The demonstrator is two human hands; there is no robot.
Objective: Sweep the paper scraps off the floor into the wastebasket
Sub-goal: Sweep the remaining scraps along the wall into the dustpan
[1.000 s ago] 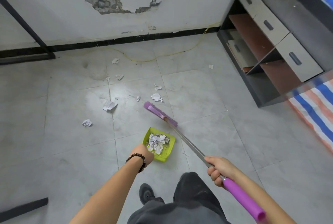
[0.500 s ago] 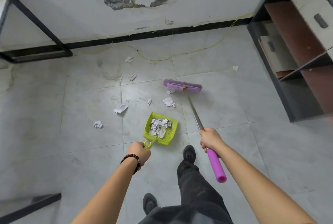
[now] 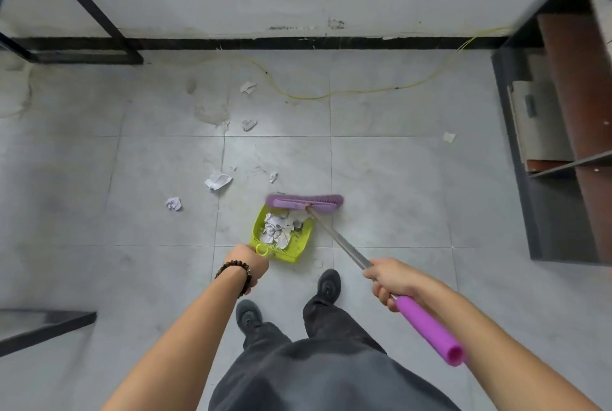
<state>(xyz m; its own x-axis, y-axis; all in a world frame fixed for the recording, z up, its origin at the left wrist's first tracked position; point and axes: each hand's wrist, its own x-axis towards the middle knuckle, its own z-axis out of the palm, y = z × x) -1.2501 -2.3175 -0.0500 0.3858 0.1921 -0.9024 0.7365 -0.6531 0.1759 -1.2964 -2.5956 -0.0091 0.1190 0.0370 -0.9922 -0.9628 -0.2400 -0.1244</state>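
Observation:
A green dustpan [image 3: 299,246] lies on the grey tiled floor in front of my feet, holding several paper scraps [image 3: 277,228]. My left hand [image 3: 250,263] grips its handle. My right hand [image 3: 392,281] grips the metal shaft of a purple broom, just above its purple grip. The broom head [image 3: 304,202] sits at the dustpan's far lip. Loose scraps lie further out: a crumpled ball [image 3: 174,203], a folded piece [image 3: 218,180], a small bit [image 3: 273,176], and others near the wall [image 3: 248,125]. No wastebasket is in view.
A dark shelf unit [image 3: 563,145] stands at the right, with one scrap [image 3: 448,137] near it. A black metal frame [image 3: 82,56] stands at the back left against the cracked wall. A yellow cord [image 3: 331,94] trails across the floor. Another dark frame edge [image 3: 43,328] sits near left.
The broom head has been drawn back from the far tile to the dustpan's lip, taking the scraps near it along. The view has tilted further down.

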